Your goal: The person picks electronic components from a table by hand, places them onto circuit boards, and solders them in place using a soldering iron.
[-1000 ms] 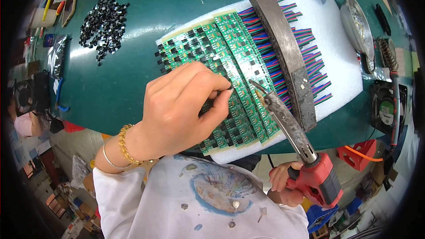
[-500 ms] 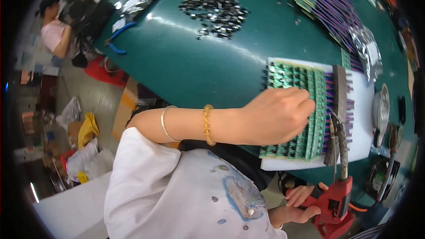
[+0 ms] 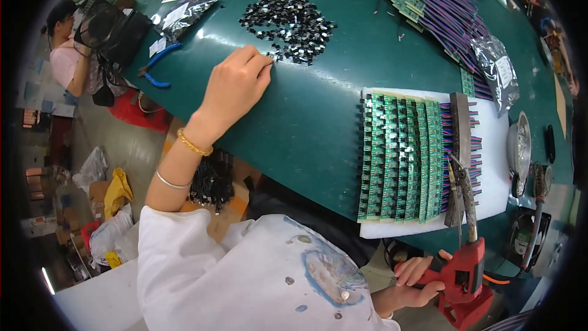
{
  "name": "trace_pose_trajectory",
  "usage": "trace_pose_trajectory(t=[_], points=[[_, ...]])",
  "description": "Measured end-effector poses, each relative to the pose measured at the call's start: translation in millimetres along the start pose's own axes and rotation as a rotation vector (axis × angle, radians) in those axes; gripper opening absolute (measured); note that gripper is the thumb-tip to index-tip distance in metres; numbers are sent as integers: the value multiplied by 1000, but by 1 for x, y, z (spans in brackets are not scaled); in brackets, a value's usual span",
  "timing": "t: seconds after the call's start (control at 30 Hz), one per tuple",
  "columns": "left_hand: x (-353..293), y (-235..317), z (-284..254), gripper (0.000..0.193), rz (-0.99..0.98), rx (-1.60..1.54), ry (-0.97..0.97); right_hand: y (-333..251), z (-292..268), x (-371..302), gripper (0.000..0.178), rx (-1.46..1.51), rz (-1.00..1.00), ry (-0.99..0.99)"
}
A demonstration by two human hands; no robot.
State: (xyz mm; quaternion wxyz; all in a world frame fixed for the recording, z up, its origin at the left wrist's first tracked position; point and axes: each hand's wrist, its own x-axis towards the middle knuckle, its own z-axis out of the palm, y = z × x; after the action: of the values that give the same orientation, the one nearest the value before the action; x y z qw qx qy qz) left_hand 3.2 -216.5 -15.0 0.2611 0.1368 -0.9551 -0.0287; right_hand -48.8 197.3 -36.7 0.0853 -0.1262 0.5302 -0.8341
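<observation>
My left hand point(image 3: 237, 84) reaches over the green table, with thumb and fingers pinched at the near edge of a pile of small black-and-silver parts point(image 3: 295, 19). What is between the fingertips is too small to make out. At the lower right, my right hand point(image 3: 413, 281) is wrapped round the handle of a red soldering gun point(image 3: 463, 279). The gun's metal tip points up at a row of green circuit boards point(image 3: 392, 159) with small black parts fitted along them. A dark bar point(image 3: 460, 124) presses across the boards' coloured wires on a white foam pad point(image 3: 495, 178).
Blue-handled pliers point(image 3: 160, 61) and a silver bag point(image 3: 187, 13) lie at the left. Wired boards point(image 3: 438, 12) and another silver bag point(image 3: 497, 73) lie at the far right. A metal dish point(image 3: 519, 147) stands right of the pad. Further left, a person point(image 3: 66, 55) sits.
My left hand has moved from above the circuit boards left and away to the pile's edge, uncovering the boards. The right hand stays on the soldering gun. The view has shifted slightly.
</observation>
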Motion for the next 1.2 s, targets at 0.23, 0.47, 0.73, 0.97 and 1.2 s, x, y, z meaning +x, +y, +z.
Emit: trace_pose_trajectory(t=[0.23,0.47,0.73,0.97,1.2], points=[[7,-9,-12,14,20,-63,-207,2,-3,-4,67,26,7,-37],[6,104,-26,13,111,-547,-109,-5,16,3,67,-74,8,46],[-16,211,-16,28,622,-973,-99,-14,26,11,68,-339,19,-38],[-16,222,-7,30,599,-939,-96,-11,20,11,70,-405,-22,-54],[-12,214,-6,38,650,-958,-152,-10,14,10,67,-356,-15,-76]])
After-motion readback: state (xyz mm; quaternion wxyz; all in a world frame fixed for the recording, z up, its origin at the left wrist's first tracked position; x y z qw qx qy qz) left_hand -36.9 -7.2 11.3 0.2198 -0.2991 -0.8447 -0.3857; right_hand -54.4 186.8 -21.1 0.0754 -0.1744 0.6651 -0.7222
